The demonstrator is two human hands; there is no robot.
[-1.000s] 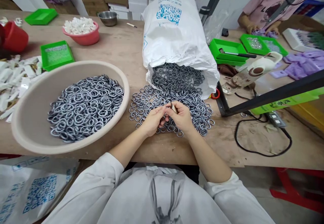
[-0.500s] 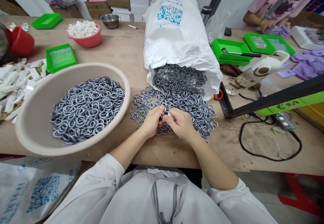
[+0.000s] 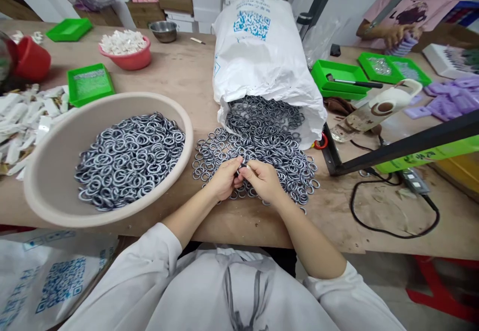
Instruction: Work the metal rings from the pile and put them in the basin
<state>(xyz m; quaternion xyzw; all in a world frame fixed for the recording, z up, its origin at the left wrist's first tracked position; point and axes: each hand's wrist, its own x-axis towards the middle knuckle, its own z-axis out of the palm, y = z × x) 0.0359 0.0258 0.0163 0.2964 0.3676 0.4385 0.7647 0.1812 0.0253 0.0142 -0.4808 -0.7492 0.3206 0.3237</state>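
Observation:
My left hand and my right hand meet at the front of a spread of loose dark grey rings. Between the pinched fingertips is a small dark ring, mostly hidden by the thumbs; both hands grip it. The loose rings spill from the mouth of a white sack lying on the table. To the left, a large beige basin holds a heap of the same rings.
Left stand a red bowl of white pieces, a green tray and piled white strips. A black metal frame, bottle and power strip are at right. A co-worker in a pink shirt handles purple pieces.
My fingers have shifted slightly around the small ring, still together in the same spot. The co-worker's hands have lifted a little with a purple piece.

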